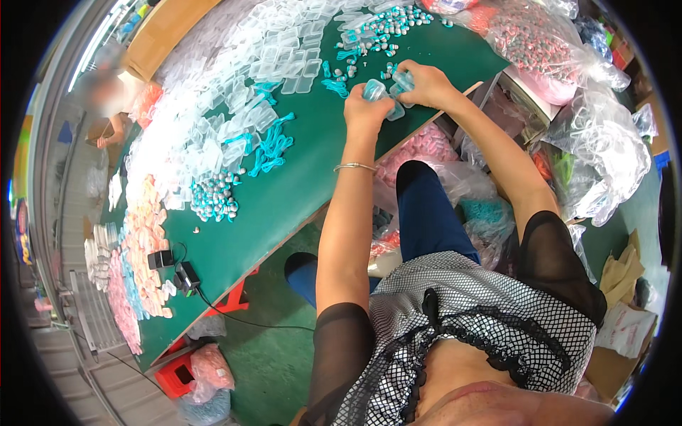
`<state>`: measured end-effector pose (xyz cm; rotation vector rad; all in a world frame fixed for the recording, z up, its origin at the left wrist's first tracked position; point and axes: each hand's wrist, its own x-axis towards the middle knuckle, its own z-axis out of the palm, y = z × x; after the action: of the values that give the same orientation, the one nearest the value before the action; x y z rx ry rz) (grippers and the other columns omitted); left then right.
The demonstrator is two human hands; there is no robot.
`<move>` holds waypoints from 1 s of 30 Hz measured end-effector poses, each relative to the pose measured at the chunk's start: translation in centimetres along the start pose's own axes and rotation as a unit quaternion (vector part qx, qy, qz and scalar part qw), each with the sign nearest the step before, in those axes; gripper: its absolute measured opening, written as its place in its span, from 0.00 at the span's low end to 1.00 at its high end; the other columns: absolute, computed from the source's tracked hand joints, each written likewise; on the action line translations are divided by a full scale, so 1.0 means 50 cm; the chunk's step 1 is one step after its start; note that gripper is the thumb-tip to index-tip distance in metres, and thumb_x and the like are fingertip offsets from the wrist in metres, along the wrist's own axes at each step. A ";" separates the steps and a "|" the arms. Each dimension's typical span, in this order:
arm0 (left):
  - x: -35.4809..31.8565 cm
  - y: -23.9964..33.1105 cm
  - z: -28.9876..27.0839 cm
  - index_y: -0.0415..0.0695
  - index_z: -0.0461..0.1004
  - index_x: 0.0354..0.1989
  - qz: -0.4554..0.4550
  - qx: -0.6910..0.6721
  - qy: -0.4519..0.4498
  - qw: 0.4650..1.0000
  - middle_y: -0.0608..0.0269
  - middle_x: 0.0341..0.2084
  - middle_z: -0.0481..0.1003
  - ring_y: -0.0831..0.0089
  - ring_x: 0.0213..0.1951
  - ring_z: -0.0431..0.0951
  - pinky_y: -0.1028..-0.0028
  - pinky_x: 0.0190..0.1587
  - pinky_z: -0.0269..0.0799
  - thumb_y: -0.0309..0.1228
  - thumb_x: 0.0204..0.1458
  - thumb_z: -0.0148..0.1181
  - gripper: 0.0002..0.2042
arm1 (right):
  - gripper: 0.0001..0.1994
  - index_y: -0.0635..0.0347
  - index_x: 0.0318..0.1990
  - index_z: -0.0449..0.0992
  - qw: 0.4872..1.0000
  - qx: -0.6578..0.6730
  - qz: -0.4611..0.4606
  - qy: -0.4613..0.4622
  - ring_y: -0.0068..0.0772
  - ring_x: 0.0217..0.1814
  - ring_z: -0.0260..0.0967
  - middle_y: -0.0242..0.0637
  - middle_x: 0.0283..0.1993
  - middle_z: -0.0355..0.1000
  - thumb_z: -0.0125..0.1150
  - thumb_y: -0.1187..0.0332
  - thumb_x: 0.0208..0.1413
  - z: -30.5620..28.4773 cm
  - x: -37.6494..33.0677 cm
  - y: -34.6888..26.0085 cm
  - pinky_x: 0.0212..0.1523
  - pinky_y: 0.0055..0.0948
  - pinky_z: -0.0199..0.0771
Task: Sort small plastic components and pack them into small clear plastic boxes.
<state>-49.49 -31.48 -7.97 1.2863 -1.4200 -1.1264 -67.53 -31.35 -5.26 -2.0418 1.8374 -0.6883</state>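
Note:
Both hands are together over the near edge of the green table (284, 186). My left hand (365, 113) is closed around a small clear plastic box (374, 90) with teal showing in it. In my right hand (425, 86) is another clear plastic box (404, 81), also with teal inside; the fingers partly hide it. A further clear plastic piece (395, 111) shows just below the two hands. Beyond them lie small teal-and-grey plugs (391, 25) and bundles of teal cord (335, 86).
Many clear boxes (291, 67) cover the table's far side. To the left are more teal cords (270, 148), plugs (213, 195), peach pieces (144, 241) and black adapters (186, 277). Bags of plugs (529, 42) stand at right. A person's arm (114, 133) shows far left.

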 end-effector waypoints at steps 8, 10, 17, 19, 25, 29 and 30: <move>-0.070 -0.002 -0.049 0.35 0.67 0.53 -0.059 -0.219 0.028 0.974 0.60 0.34 0.76 0.72 0.31 0.78 0.74 0.28 0.74 0.19 0.36 0.67 0.30 | 0.34 0.57 0.54 0.70 0.971 0.229 0.073 -0.012 0.33 0.34 0.75 0.39 0.39 0.75 0.75 0.66 0.34 0.047 -0.042 -0.024 0.33 0.31 0.78; -0.111 -0.004 -0.068 0.34 0.68 0.51 -0.061 -0.260 0.052 0.962 0.61 0.34 0.75 0.74 0.31 0.77 0.75 0.32 0.74 0.19 0.35 0.66 0.28 | 0.33 0.58 0.55 0.70 0.953 0.295 0.067 -0.033 0.30 0.33 0.73 0.37 0.38 0.73 0.74 0.68 0.36 0.071 -0.062 -0.038 0.30 0.29 0.76; -0.200 -0.006 -0.137 0.38 0.70 0.48 -0.029 -0.381 0.132 0.914 0.65 0.35 0.73 0.77 0.33 0.74 0.79 0.33 0.71 0.16 0.38 0.63 0.24 | 0.27 0.60 0.54 0.70 0.896 0.443 -0.005 -0.046 0.19 0.37 0.68 0.30 0.39 0.70 0.71 0.72 0.42 0.114 -0.108 -0.185 0.34 0.21 0.72; -0.222 -0.008 -0.159 0.39 0.69 0.49 -0.033 -0.392 0.140 0.909 0.64 0.38 0.72 0.78 0.35 0.74 0.80 0.33 0.71 0.14 0.41 0.62 0.23 | 0.27 0.60 0.54 0.70 0.880 0.463 0.041 -0.097 0.20 0.39 0.69 0.31 0.41 0.71 0.70 0.73 0.43 0.115 -0.117 -0.205 0.38 0.22 0.72; -0.377 -0.025 -0.229 0.38 0.69 0.52 0.002 -0.362 0.162 0.918 0.58 0.50 0.71 0.70 0.48 0.74 0.72 0.49 0.71 0.15 0.43 0.61 0.23 | 0.28 0.60 0.56 0.68 0.830 0.538 -0.060 -0.136 0.22 0.48 0.68 0.32 0.46 0.71 0.68 0.75 0.44 0.175 -0.238 -0.267 0.50 0.25 0.70; -0.487 -0.091 -0.212 0.40 0.69 0.53 -0.005 -0.270 0.173 0.947 0.57 0.54 0.71 0.69 0.52 0.72 0.71 0.56 0.68 0.16 0.43 0.61 0.24 | 0.28 0.62 0.55 0.68 0.867 0.465 -0.102 -0.146 0.22 0.51 0.68 0.32 0.48 0.71 0.67 0.76 0.43 0.213 -0.325 -0.250 0.54 0.26 0.67; -0.503 -0.107 -0.198 0.40 0.69 0.53 -0.049 -0.321 0.169 0.931 0.58 0.53 0.71 0.70 0.51 0.73 0.72 0.54 0.68 0.16 0.44 0.60 0.24 | 0.27 0.62 0.55 0.68 0.879 0.444 -0.100 -0.146 0.22 0.51 0.68 0.32 0.48 0.70 0.66 0.76 0.43 0.237 -0.344 -0.231 0.53 0.26 0.68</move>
<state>-37.02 -7.28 -12.23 1.0106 -0.6503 -1.2268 -52.48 -13.91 -11.57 -1.5740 0.8691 -0.9762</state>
